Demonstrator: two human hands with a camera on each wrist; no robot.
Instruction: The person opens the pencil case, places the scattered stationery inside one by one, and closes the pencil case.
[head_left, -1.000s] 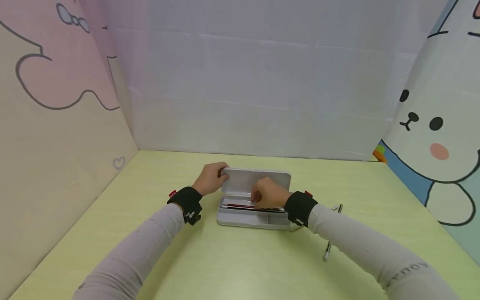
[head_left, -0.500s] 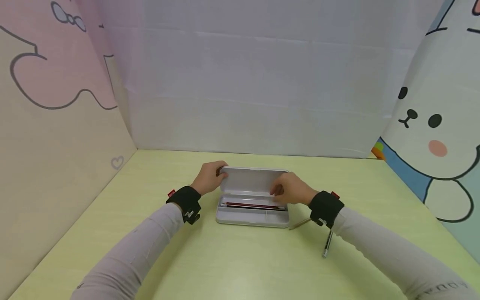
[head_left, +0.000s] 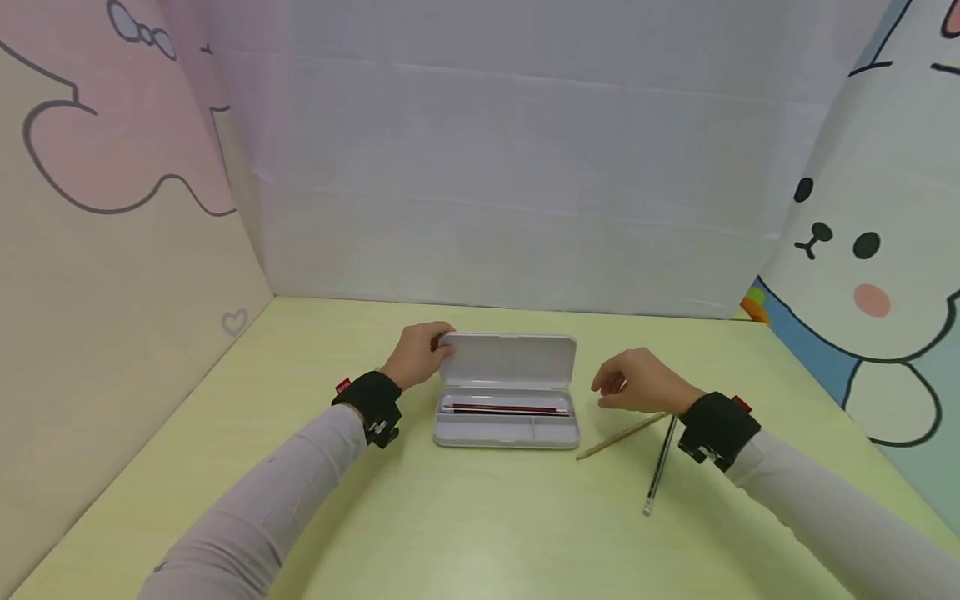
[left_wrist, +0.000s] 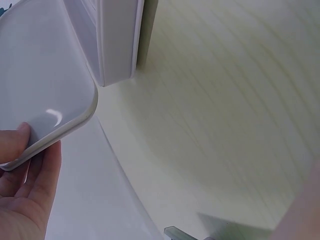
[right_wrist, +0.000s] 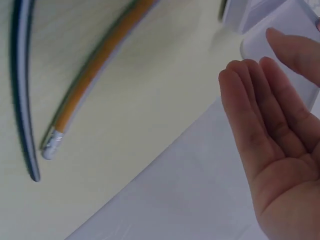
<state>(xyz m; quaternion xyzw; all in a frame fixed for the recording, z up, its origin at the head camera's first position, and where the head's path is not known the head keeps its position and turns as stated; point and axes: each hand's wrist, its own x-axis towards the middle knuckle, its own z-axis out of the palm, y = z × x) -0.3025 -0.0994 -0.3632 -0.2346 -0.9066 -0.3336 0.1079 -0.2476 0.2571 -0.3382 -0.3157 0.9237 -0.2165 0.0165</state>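
Note:
A white pencil case point(head_left: 480, 434) lies with its lid point(head_left: 510, 360) raised. My left hand point(head_left: 415, 357) grips the lid's left edge, and the left wrist view shows the thumb point(left_wrist: 14, 144) on the inner face and fingers behind. Inside the rear compartment lie a red pencil point(head_left: 517, 410) and a dark one alongside. To the right of the case, my right hand point(head_left: 642, 382) is over the table, fingers loosely bent and holding nothing. Nearest to it are a yellow pencil point(right_wrist: 95, 72) with an eraser end and a dark striped pencil point(head_left: 660, 467).
The pale yellow table point(head_left: 450, 525) ends at a white back wall point(head_left: 495, 183). Printed cartoon panels point(head_left: 112, 275) stand on both sides. The case's front tray has a small divider point(head_left: 534, 428) toward the right.
My right hand has left the case and moved right, uncovering the red pencil and the two pencils on the table. My left hand keeps its grip on the lid.

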